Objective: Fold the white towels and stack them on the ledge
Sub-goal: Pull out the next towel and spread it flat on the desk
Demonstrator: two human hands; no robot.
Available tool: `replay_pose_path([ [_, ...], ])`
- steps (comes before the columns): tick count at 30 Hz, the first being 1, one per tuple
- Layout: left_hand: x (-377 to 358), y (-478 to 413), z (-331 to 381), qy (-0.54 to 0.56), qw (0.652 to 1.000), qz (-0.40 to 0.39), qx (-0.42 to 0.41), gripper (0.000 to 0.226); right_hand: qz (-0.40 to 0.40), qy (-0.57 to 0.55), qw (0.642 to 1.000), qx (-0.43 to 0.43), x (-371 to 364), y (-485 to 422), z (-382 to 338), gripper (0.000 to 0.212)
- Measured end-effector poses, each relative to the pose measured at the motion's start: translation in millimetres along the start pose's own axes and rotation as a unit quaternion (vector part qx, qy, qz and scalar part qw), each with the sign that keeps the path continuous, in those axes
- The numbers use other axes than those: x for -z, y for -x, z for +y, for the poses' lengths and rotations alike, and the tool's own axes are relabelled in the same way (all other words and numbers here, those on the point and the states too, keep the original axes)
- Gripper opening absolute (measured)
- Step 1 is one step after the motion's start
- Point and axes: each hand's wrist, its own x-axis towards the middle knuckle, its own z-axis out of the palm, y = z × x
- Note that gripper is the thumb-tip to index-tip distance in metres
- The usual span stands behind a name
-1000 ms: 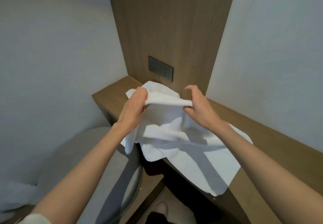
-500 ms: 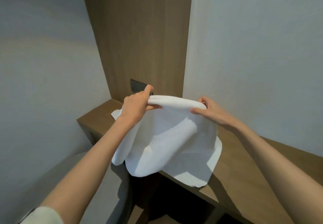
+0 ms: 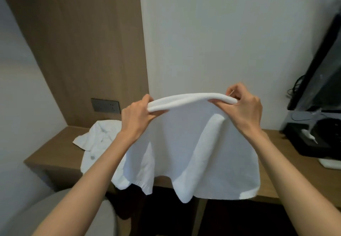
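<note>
Wood panel (image 3: 83,51) filling upper left of frame. Below it, worktop (image 3: 55,149) running left to right across the middle.

Held up at centre frame: white towel (image 3: 193,143), doubled over along the top edge, lower hem loose and uneven, hanging down in front of the worktop edge.

Left of centre, lying on the worktop: second towel (image 3: 97,140), crumpled, unfolded, partly hidden behind the left forearm.

Far right: black gear (image 3: 313,140), not identified.

Left hand (image 3: 136,117) pinching the left end of the top fold. Right hand (image 3: 245,106) pinching the right end, fingers curled.

Socket plate (image 3: 105,105) low on the panel.

Progress, judged: early. One fold only just formed in the air. No folded stack seen on the worktop. Remaining: complete this fold, set down, fold the crumpled one, stack both.
</note>
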Motion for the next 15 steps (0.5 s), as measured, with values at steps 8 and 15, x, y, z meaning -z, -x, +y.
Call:
replay_pose_path([
  [8,16,-7,40,0.045,0.998,0.013,-0.042,0.072,0.088,0.128,0.985,0.069,46,11,15,0.043],
  [15,-30,-16,36,-0.043,0.988,-0.094,-0.113,0.061,-0.003,0.237,0.966,0.102,32,20,66,0.045],
])
